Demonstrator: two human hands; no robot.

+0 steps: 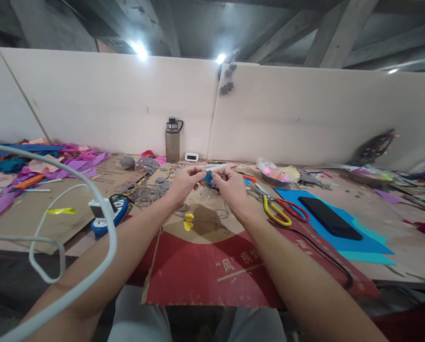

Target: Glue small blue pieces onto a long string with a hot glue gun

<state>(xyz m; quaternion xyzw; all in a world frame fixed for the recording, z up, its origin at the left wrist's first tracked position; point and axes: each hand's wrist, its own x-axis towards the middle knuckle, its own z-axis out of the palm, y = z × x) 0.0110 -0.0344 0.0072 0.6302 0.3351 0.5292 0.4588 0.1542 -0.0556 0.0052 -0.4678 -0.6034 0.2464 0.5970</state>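
At the centre of the frame, we pinch a small blue piece [208,177] between the fingertips of our left hand [186,182] and right hand [232,184]. It looks light and easily creased, best held by its edges.

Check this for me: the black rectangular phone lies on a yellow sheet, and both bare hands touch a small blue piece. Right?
No: the head view shows the black rectangular phone on a flat blue sheet, not yellow. The left hand and right hand do touch the small blue piece.
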